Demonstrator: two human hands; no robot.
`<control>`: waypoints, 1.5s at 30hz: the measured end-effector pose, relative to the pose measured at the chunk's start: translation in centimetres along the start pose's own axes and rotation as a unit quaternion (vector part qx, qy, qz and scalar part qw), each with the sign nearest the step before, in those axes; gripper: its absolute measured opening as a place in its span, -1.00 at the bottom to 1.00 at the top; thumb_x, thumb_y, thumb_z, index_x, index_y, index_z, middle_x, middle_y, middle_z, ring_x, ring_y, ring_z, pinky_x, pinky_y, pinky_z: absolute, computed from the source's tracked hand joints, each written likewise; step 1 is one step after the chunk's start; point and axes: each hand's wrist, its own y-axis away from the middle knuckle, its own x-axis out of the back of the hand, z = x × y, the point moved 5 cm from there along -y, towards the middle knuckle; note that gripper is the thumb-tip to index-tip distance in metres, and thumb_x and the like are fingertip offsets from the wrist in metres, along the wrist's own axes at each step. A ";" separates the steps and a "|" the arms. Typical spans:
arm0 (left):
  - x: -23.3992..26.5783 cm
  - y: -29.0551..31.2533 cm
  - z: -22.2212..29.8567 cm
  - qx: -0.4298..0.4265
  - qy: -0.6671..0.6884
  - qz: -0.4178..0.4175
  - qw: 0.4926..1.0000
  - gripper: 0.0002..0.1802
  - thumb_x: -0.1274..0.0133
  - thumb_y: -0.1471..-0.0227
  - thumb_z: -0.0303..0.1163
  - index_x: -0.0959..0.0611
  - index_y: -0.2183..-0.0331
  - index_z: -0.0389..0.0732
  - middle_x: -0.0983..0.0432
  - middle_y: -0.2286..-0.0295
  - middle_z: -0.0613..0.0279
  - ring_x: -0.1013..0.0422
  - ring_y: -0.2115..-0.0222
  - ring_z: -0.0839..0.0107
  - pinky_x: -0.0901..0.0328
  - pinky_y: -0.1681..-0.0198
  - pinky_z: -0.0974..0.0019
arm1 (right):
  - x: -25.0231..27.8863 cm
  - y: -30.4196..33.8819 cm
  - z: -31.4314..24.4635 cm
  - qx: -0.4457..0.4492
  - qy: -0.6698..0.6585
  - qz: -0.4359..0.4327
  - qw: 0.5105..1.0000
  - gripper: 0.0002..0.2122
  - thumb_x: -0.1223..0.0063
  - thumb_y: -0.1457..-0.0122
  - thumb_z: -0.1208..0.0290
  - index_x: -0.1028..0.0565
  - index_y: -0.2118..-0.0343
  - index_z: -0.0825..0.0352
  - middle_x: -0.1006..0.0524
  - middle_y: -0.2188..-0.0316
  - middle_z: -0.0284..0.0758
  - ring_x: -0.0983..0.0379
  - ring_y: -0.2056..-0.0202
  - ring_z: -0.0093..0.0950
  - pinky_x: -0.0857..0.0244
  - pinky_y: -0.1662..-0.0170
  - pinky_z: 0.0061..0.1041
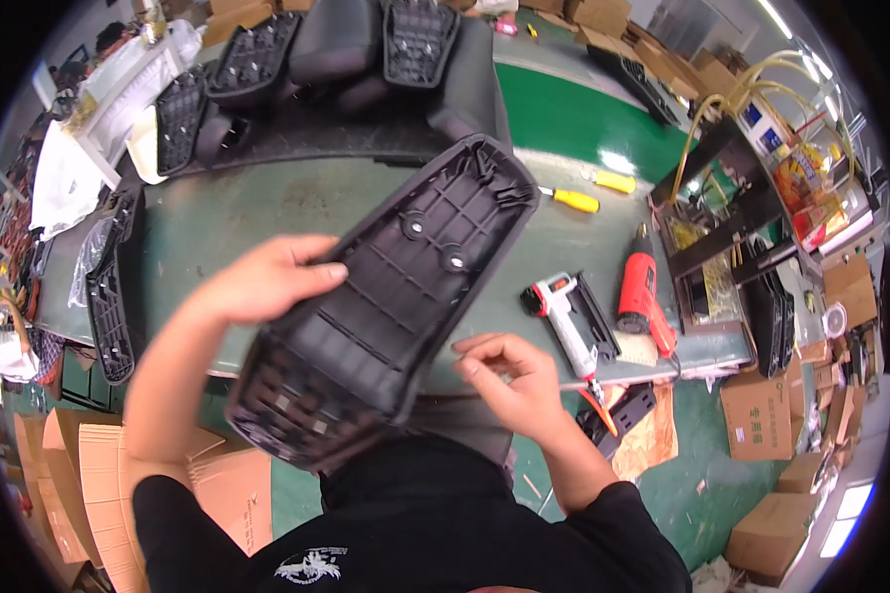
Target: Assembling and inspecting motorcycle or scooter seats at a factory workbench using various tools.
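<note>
A long black seat (366, 296) is tilted in front of me, with its ribbed plastic underside facing up. Two small round metal-centred fittings show on that underside. My left hand (277, 282) is closed on the seat's left edge, thumb on top and the other fingers hidden beneath. Just off the right edge, my right hand (512, 381) has its fingers curled in toward the thumb; whatever may be in them is hidden. A staple gun (569, 321) lies on the bench to the right, beside a red heat gun (641, 287).
Two yellow-handled screwdrivers (574, 201) lie beyond the seat on the green workbench (198, 222). Several black seats (336, 44) are grouped at the back left. A rack (707, 247) with hoses stands at the right. Cardboard boxes (761, 415) are on the floor.
</note>
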 end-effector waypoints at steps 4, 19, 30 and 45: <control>3.4 -3.6 0.8 0.072 -0.182 -0.079 0.977 -0.67 -0.12 -0.23 -0.41 -0.67 -0.01 -0.29 -0.68 0.21 0.35 -0.47 0.23 0.58 -0.40 0.03 0.32 | 5.7 0.3 0.7 0.084 0.221 0.131 0.963 -0.92 -0.24 -0.15 0.61 -0.58 0.30 0.43 -0.65 0.22 -0.19 -0.60 0.33 -0.48 -0.49 0.25 -0.53; 1.8 -13.5 -4.4 -0.128 -0.563 0.019 0.816 -0.78 -0.24 -0.01 -0.42 -0.75 0.22 -0.16 -0.66 0.43 0.13 -0.52 0.33 0.12 -0.31 0.13 0.14 | 13.2 -3.6 8.5 -0.102 0.644 -0.034 0.757 -0.18 -0.48 0.07 0.38 -0.26 -0.25 0.48 -0.45 0.07 0.04 -0.49 0.07 0.02 -0.43 0.01 -0.17; 1.1 -10.4 -5.5 -0.269 -0.560 0.122 0.774 -0.84 -0.17 0.03 -0.49 -0.74 0.32 -0.18 -0.57 0.54 0.22 -0.49 0.40 0.24 -0.26 0.15 0.23 | 19.1 -5.4 6.6 -0.440 0.311 0.051 0.841 -0.76 -0.15 -0.16 0.46 -0.51 0.12 0.40 -0.54 0.54 -0.28 -0.45 0.56 -0.48 -0.33 0.48 -0.47; 1.3 -9.6 -4.6 -0.248 -0.619 0.078 0.741 -0.81 -0.04 -0.01 -0.34 -0.75 0.39 -0.05 -0.66 0.47 0.25 -0.58 0.34 0.30 -0.26 0.16 0.27 | 3.1 -8.5 -3.9 -0.160 0.538 -0.309 0.768 -0.56 -0.25 0.15 0.59 -0.59 0.09 0.40 -0.57 0.50 0.03 -0.59 0.39 0.00 -0.48 0.30 -0.27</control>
